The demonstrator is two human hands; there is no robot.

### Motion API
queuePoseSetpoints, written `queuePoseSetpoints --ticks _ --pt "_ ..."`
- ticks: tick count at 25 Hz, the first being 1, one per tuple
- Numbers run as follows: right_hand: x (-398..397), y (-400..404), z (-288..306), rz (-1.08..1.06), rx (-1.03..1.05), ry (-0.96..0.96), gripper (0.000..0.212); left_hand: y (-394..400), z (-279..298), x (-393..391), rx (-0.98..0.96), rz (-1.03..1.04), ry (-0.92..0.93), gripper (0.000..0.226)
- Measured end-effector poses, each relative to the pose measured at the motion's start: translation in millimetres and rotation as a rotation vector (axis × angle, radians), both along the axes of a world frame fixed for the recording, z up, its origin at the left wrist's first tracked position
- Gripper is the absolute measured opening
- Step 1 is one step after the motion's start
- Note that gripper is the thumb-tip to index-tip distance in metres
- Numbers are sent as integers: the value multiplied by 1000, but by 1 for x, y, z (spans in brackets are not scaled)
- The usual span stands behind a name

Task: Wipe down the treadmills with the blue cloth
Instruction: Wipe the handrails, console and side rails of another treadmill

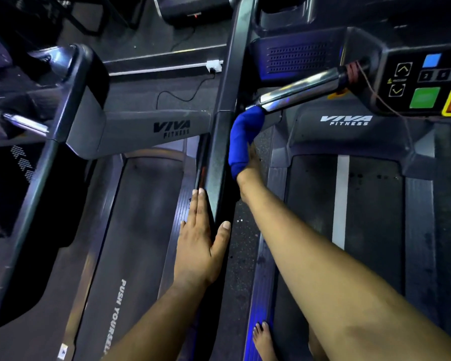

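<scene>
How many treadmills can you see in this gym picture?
3, perhaps more out of frame. One treadmill on the left, under the left hand; one on the right, where the right hand holds the blue cloth; a third at far left edge.

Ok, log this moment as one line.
step: wiping | right hand: holds blue cloth at end of chrome handle | left hand: flat on side rail | cloth touching rail: cannot tell

The blue cloth [242, 142] is bunched and hangs over the end of the right treadmill's [349, 204] chrome handlebar. The left treadmill [130, 204] stands beside it; both are dark grey, with "VIVA FITNESS" on the front covers.
</scene>
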State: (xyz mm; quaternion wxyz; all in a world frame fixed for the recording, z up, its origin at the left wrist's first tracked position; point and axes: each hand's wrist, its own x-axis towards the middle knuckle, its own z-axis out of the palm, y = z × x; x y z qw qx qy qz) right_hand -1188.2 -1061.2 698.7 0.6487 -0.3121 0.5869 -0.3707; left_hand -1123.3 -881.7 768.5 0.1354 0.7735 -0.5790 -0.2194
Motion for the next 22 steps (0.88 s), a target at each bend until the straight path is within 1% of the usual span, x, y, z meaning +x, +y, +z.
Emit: queuePoseSetpoints --ticks 1,3,4,6,7,9,11,13,14,15,16,17,18,20,21,22 --pt "2 14 9 18 -76 22 80 0 0 1 -6 0 5 79" --pt "6 42 22 119 -367 143 79 -2 -1 2 -7 10 21 78" --pt "5 39 21 154 -486 194 78 -2 -2 2 -2 10 27 77" --pt "3 14 16 149 -569 196 76 -1 -1 1 -12 6 35 76" --pt "3 5 10 119 -563 167 76 -1 -1 1 -18 7 42 75" --pt "4 10 -6 3 -444 25 76 -2 -3 2 -23 31 78 74" --pt "3 69 -20 4 -233 -65 82 1 -3 2 -52 70 183 75" --pt "4 137 -30 71 -237 -146 88 1 -6 6 -96 114 324 76" --pt "3 151 -27 98 -277 -115 88 1 -7 8 -109 130 378 76" --pt "2 143 -21 104 -320 -65 84 1 -7 10 -111 143 411 76" --pt "4 115 -14 90 -375 -2 79 1 -8 10 -109 144 425 78" --pt "7 82 -3 76 -428 87 74 2 -7 10 -114 136 429 80" --pt "10 45 15 91 -477 225 72 0 -6 8 -121 131 439 80" --pt "15 1 32 188 -495 463 68 1 -7 8 -128 142 461 76" --pt "16 3 34 228 -498 541 64 0 -9 10 -138 164 478 75" --pt "14 21 33 256 -554 586 60 0 -11 13 -155 202 517 76"
